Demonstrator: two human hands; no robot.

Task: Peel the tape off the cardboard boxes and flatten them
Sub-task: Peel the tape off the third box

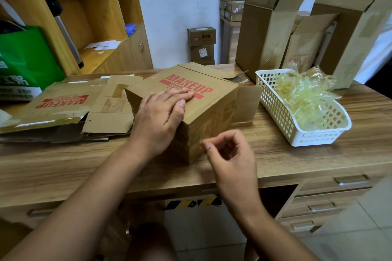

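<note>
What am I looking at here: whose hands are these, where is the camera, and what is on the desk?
No machine here: a person works with bare hands, and the one picture comes from a camera on their head, looking down. The left hand rests flat on top of a MAKEUP cardboard box on the wooden desk. The right hand is curled at the box's taped near corner; whether it pinches tape is unclear. Left lie flattened boxes; right, a white basket holds peeled tape. Taller open boxes stand behind.
</note>
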